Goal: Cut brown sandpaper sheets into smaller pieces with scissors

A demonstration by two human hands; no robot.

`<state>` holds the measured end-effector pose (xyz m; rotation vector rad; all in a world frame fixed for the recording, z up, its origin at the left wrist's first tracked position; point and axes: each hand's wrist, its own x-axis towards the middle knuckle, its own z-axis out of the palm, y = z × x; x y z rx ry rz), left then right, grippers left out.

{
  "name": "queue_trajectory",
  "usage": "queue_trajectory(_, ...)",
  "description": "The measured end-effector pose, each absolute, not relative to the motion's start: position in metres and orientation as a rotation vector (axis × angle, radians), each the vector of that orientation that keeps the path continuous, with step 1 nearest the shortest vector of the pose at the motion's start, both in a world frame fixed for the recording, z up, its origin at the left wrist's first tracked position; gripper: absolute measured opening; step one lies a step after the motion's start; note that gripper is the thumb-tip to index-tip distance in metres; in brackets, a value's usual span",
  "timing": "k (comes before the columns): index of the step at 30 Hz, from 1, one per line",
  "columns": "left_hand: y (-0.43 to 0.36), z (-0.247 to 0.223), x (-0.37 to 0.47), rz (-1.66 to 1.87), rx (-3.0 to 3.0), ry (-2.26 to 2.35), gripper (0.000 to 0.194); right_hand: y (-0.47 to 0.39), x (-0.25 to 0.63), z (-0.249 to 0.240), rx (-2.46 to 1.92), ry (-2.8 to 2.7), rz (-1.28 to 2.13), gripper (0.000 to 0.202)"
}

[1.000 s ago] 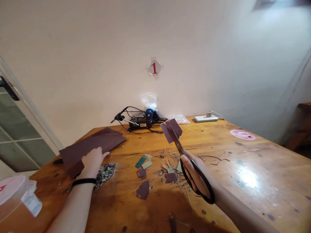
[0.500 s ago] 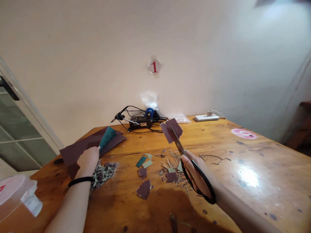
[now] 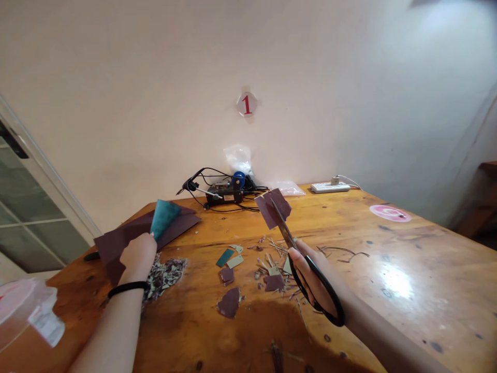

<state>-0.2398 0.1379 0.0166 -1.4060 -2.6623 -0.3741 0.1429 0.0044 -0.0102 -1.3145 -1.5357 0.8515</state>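
Note:
My left hand (image 3: 137, 256) pinches the lower tip of a dark green sheet (image 3: 165, 217), lifted at a slant over large maroon sheets (image 3: 182, 225). Whether the green piece is separate or a turned-up part of a sheet cannot be told. My right hand (image 3: 306, 269) grips black-handled scissors (image 3: 336, 305) with the blades pointing up and away. At the blade tips is a small maroon piece (image 3: 267, 210), with one blade lying over its face. Below lie cut pieces: a maroon scrap (image 3: 229, 303), a green strip (image 3: 225, 257) and a pale rectangle (image 3: 235, 261).
A heap of fine shreds (image 3: 169, 274) lies beside my left wrist, and thin sticks (image 3: 277, 251) are scattered near the scissors. At the back stand a black device with cables (image 3: 224, 194) and a power strip (image 3: 330, 187). A clear tub (image 3: 19, 321) is at the left edge.
My left hand has moved slightly left, and the green sheet in it stands higher and shows more of its face. The right hand, scissors and maroon piece have hardly moved.

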Motion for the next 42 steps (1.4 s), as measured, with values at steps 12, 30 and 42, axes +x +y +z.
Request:
queue_trajectory(12, 0.126, 0.059, -0.198, -0.846, -1.348, -2.116, 0.034, 0.003, 0.143, -0.004, -1.309, -1.54, 0.83, 0.041)
queue_trajectory(30, 0.138, 0.062, -0.15, -1.666, -2.055, -1.925, 0.031, 0.004, 0.143, -0.005, -1.291, -1.544, 0.829, 0.046)
queue_trajectory(42, 0.129, 0.07, -0.148, -2.434, -2.205, -1.361, 0.046, 0.004, 0.142, -0.007, -1.28, -1.528, 0.85, 0.042)
